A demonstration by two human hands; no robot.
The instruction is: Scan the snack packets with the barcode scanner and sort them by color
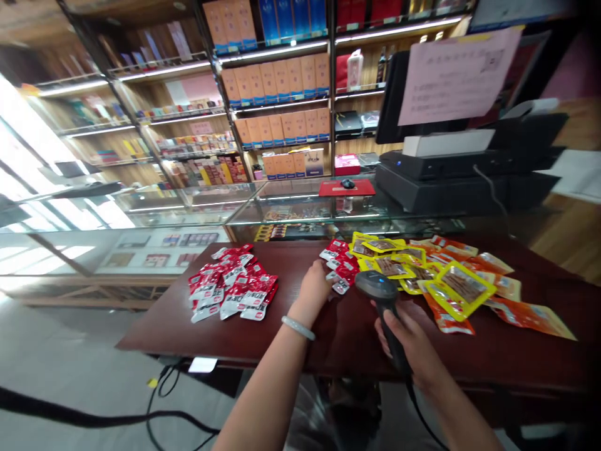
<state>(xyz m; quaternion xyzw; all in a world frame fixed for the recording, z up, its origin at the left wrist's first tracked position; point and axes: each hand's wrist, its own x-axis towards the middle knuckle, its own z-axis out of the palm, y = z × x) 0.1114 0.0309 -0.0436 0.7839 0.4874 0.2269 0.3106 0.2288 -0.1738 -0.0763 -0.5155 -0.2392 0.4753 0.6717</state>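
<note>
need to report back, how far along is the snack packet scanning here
Looks done: a pile of red packets lies apart at the table's left. In hand: the right hand holds a barcode scanner in a closed grip, and the left hand touches a small red cluster. Seemingly left: that cluster, the yellow packets and the orange packets.

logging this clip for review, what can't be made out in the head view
- Print on the red packets and yellow packets: too small.
- Left hand fingertips: behind the hand itself, so contact with the small red pile is unclear.
- Barcode scanner grip: wrapped by the right hand.
- Paper sign: blurred.
</note>
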